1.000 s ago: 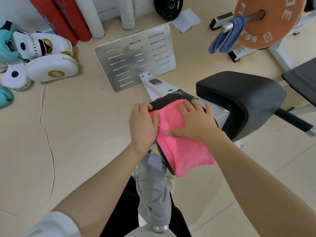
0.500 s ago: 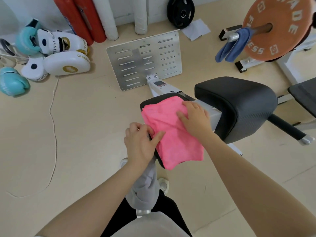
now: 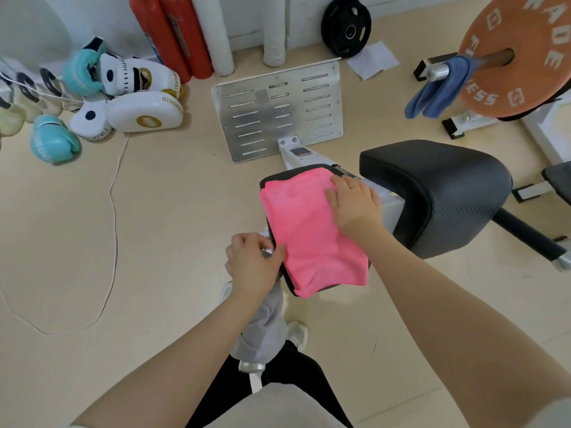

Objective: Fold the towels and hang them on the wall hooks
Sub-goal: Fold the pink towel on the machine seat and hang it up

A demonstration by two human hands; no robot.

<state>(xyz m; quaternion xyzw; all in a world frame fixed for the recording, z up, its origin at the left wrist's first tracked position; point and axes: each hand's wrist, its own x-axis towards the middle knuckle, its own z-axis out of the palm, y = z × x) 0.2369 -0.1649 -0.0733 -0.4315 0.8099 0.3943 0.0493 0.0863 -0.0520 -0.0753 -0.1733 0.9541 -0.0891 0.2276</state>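
Note:
A pink towel (image 3: 309, 230) lies folded over a small black pad (image 3: 336, 171) of a gym machine. My right hand (image 3: 355, 205) presses flat on the towel's far right part, fingers straight. At the towel's near left edge, my left hand (image 3: 253, 264) has its thumb on the pink cloth and its fingers curled round the edge. Just below that hand a grey towel (image 3: 262, 332) hangs over a metal bar. A blue towel (image 3: 438, 91) hangs on a barbell end at the far right. No wall hooks are in view.
A large black seat pad (image 3: 438, 193) stands right of the towel, a slotted metal footplate (image 3: 278, 112) beyond it. An orange weight plate (image 3: 519, 57) is far right. Boxing gloves and pads (image 3: 136, 97) and a white cord (image 3: 114, 211) lie on the floor at left.
My left hand has slid along the towel's left edge toward me. My right hand has shifted to the far right part. The pink towel now lies flatter and wider on the pad.

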